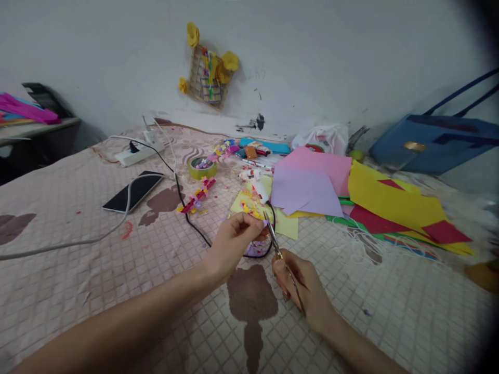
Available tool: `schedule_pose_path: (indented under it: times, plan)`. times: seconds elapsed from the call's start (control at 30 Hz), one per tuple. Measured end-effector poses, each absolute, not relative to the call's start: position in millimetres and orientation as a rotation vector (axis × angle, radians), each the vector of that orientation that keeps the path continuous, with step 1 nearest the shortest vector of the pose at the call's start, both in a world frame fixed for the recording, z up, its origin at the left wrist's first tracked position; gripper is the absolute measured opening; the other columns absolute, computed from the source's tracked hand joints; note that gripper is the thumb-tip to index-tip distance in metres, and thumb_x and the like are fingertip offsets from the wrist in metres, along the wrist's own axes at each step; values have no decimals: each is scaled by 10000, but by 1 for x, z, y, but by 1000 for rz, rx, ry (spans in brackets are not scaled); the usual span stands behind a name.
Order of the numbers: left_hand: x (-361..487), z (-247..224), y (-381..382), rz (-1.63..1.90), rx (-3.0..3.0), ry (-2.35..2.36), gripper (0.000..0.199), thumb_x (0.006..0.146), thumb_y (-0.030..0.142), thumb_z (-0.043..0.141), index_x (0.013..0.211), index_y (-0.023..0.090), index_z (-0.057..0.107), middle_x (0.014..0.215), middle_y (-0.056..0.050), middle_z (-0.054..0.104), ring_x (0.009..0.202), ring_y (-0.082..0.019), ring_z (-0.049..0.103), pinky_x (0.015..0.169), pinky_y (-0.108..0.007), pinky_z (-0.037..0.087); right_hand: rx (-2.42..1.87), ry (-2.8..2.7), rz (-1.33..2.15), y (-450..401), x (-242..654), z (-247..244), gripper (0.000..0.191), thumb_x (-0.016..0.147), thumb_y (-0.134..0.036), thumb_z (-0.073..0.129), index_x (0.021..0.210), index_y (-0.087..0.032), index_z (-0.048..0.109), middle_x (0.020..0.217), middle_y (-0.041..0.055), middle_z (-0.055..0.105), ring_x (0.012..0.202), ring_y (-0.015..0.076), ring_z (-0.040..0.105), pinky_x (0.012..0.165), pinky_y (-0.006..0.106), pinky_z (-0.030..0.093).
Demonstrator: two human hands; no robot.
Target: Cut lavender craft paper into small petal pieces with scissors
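Note:
My left hand [236,236] pinches a small piece of purple paper [265,223] between thumb and fingertips. In my right hand [300,283] is a pair of scissors [276,243], its blades pointing up and away beside the purple piece. Whether the blades touch the paper I cannot tell. Just beyond my left hand lie yellow paper scraps [251,203] on a pale yellow sheet [286,226]. Purple scraps [256,249] lie below, partly hidden by my left hand. A white glue gun [259,191] with a black cord rests behind the scissors' tips.
Purple [304,189], pink [317,165] and yellow sheets [390,200] lie to the right, near tangled white string [358,241]. A red decorated strip [198,196], tape roll [201,168], phone [133,191] and power strip [139,153] sit left. A blue bag [436,148] stands at the back right.

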State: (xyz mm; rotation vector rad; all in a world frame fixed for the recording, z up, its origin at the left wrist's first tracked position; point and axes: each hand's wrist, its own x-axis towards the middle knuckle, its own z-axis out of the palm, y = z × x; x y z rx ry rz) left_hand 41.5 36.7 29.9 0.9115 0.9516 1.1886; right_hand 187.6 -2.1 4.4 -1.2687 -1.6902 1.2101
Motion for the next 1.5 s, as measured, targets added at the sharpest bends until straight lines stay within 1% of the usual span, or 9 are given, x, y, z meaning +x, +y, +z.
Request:
schedule_pose_path:
  times: [0.4, 0.7, 0.8, 0.87, 0.97, 1.03, 1.13, 1.33, 1.5]
  plan:
    - [41, 29, 37, 1199, 919, 955, 168, 743, 271, 617, 711, 128, 537, 731, -19, 608, 701, -101, 568, 754, -268, 456, -1291, -1729, 1150, -1, 189, 4, 370, 856, -482, 387, 622, -198, 414, 473, -53, 392, 448, 99, 364, 436, 222, 268]
    - [42, 26, 37, 1213, 898, 938, 169, 743, 274, 619, 704, 130, 541, 719, -13, 605, 699, -97, 561, 747, -261, 449, -1326, -1748, 1113, -1, 188, 5, 397, 852, -510, 375, 608, -198, 408, 463, -48, 401, 445, 100, 375, 438, 228, 270]
    - [41, 27, 38, 1207, 884, 918, 165, 743, 265, 620, 708, 125, 539, 723, -19, 610, 699, -96, 565, 749, -261, 451, -1325, -1717, 1161, -1, 189, 4, 407, 842, -528, 384, 603, -198, 396, 456, -52, 385, 430, 92, 356, 429, 225, 262]
    - [40, 28, 40, 1193, 884, 897, 164, 734, 259, 629, 713, 124, 539, 734, -23, 618, 701, -99, 574, 753, -266, 453, -1307, -1657, 1265, -1, 191, 4, 418, 834, -548, 384, 608, -197, 389, 452, -60, 366, 414, 82, 329, 412, 218, 248]
    - [37, 27, 43, 1143, 906, 866, 170, 722, 258, 644, 707, 125, 539, 731, -27, 629, 704, -106, 590, 756, -273, 457, -1266, -1597, 1432, -1, 195, 8, 429, 836, -569, 358, 646, -188, 412, 450, -71, 343, 401, 74, 304, 397, 206, 241]
    - [35, 27, 45, 1114, 925, 853, 173, 721, 264, 647, 699, 127, 542, 722, -28, 637, 704, -109, 597, 750, -272, 459, -1250, -1619, 1476, -1, 199, 12, 431, 840, -572, 348, 675, -183, 430, 462, -71, 342, 410, 75, 311, 401, 204, 251]
    - [33, 28, 47, 1093, 939, 849, 168, 720, 263, 648, 697, 129, 548, 726, -30, 647, 702, -109, 603, 736, -264, 462, -1243, -1662, 1464, 0, 203, 17, 442, 831, -588, 352, 655, -187, 413, 473, -68, 333, 424, 78, 301, 404, 207, 249]
    - [30, 31, 49, 1069, 948, 838, 156, 712, 244, 656, 692, 129, 552, 708, -19, 647, 677, -97, 601, 707, -243, 461, -1285, -1720, 1396, 3, 206, 18, 504, 777, -670, 344, 580, -206, 348, 464, -59, 315, 434, 89, 288, 405, 220, 236]
    - [29, 31, 49, 1058, 951, 848, 163, 716, 248, 652, 692, 128, 544, 700, -16, 641, 667, -94, 598, 701, -242, 461, -1283, -1686, 1428, 5, 208, 18, 483, 777, -640, 394, 572, -205, 344, 468, -61, 331, 421, 79, 277, 399, 220, 214]
